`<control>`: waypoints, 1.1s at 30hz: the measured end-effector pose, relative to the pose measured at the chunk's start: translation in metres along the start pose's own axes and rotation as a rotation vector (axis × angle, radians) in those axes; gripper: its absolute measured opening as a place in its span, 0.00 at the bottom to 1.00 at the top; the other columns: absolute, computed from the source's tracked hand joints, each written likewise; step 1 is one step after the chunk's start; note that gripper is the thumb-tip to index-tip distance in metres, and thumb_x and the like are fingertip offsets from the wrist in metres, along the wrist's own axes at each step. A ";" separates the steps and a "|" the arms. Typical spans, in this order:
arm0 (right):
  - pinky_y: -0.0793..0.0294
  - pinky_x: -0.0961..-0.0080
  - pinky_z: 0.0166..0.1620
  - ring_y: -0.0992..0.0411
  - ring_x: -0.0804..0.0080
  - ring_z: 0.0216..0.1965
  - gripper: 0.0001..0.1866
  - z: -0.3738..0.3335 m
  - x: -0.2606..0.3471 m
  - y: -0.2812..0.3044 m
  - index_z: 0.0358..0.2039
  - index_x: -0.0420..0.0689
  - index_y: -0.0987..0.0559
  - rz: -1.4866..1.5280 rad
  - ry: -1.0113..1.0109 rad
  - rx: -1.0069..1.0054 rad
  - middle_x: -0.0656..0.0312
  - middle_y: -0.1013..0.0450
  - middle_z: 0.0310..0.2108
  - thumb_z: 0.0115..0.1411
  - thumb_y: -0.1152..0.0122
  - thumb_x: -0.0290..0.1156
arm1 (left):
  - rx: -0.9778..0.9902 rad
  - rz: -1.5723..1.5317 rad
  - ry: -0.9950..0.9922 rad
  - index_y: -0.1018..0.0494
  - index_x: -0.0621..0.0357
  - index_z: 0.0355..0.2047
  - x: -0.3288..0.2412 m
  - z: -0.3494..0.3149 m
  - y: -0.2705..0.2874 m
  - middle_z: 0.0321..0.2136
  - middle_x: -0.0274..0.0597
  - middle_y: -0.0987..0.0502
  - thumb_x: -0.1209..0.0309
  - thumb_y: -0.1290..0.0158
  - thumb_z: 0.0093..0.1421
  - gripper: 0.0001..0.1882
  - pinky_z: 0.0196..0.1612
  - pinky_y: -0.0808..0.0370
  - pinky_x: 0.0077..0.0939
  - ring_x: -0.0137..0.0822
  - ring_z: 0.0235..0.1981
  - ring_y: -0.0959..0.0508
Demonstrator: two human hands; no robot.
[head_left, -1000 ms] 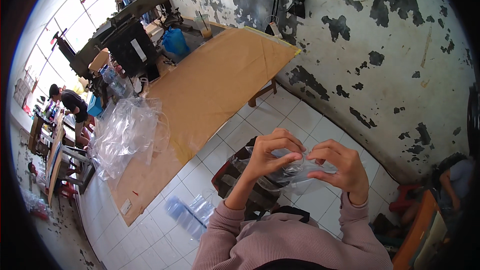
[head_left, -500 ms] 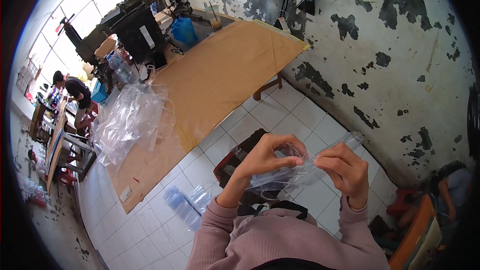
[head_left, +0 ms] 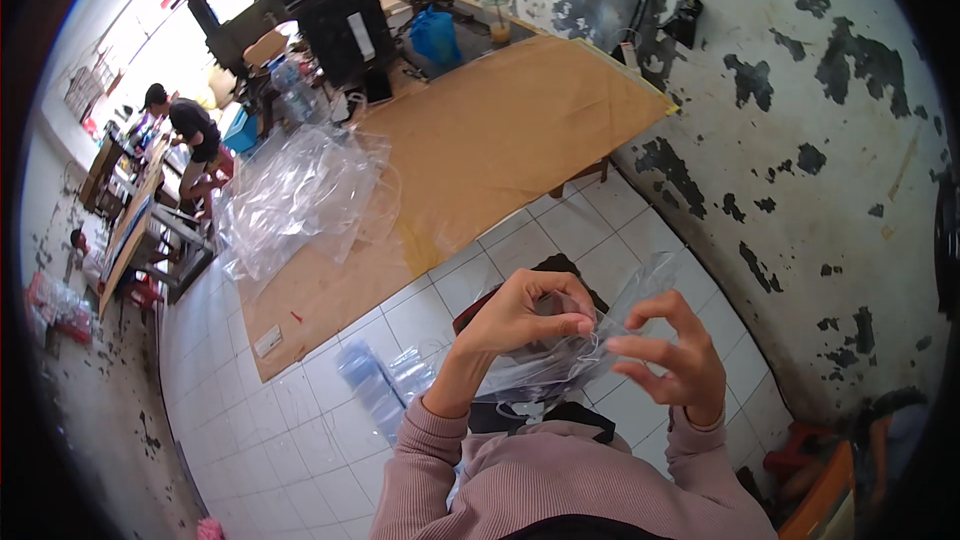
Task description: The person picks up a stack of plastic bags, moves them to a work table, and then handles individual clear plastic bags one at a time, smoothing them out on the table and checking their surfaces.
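Plastic (head_left: 525, 372): clear, crumpled, spread beneath and between both hands.
Left hand (head_left: 528, 316): curled, Plastic pinched between thumb and fingers.
Right hand (head_left: 676, 354): half open, fingers parted; contact cannot be told.
Tabletop (head_left: 510, 140): clear sheeting (head_left: 300, 190) is piled on it.

At the far side, a bright blue plastic bag (head_left: 434, 37) is placed left of a clear plastic cup (head_left: 499, 28), apparently part-filled.

Glossy, transparent plastic film (head_left: 525, 373) (crinkled, too), matt tabletop (head_left: 490, 140), rough flaking wall (head_left: 830, 220), ribbed cloth sleeves (head_left: 430, 460)
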State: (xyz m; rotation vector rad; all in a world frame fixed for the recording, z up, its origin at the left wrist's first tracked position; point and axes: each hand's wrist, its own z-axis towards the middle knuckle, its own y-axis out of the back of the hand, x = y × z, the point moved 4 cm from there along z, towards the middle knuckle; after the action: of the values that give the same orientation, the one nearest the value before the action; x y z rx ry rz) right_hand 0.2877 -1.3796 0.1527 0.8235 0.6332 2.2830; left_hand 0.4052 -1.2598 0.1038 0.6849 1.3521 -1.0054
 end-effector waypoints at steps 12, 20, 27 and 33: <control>0.33 0.79 0.28 0.36 0.73 0.25 0.17 0.068 0.004 -0.078 0.30 0.49 0.22 0.033 0.064 0.254 0.67 0.36 0.23 0.35 0.41 0.21 | -0.270 0.709 -0.443 0.27 0.56 0.21 -0.037 -0.049 0.080 0.19 0.32 0.26 0.75 0.43 0.43 0.04 0.33 0.35 0.22 0.28 0.21 0.30; 0.35 0.72 0.32 0.37 0.62 0.30 0.11 0.111 0.015 -0.108 0.28 0.43 0.30 0.022 -0.251 -0.286 0.57 0.38 0.28 0.44 0.39 0.31 | -0.507 -0.012 -0.316 0.35 0.64 0.30 -0.009 -0.069 0.156 0.25 0.37 0.26 0.72 0.52 0.56 0.07 0.25 0.31 0.13 0.20 0.23 0.29; 0.38 0.79 0.23 0.37 0.69 0.19 0.16 0.107 -0.002 -0.180 0.20 0.39 0.33 0.067 -0.589 -0.361 0.60 0.38 0.18 0.48 0.39 0.39 | -0.546 -0.073 -0.234 0.34 0.65 0.27 -0.005 -0.070 0.162 0.23 0.37 0.28 0.78 0.50 0.53 0.04 0.26 0.31 0.13 0.22 0.24 0.29; 0.42 0.77 0.19 0.39 0.67 0.17 0.13 0.119 -0.001 -0.159 0.15 0.40 0.33 -0.163 -0.503 -0.319 0.61 0.39 0.14 0.46 0.39 0.30 | -0.621 0.276 -0.443 0.32 0.66 0.20 -0.026 -0.064 0.165 0.18 0.38 0.30 0.79 0.46 0.48 0.05 0.25 0.35 0.16 0.27 0.20 0.30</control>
State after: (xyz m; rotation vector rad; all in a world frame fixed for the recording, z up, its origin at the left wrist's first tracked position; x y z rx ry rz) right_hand 0.4328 -1.2443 0.1376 1.0841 0.1001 1.8579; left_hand 0.5231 -1.1259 0.0962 0.1527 1.0541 -0.4341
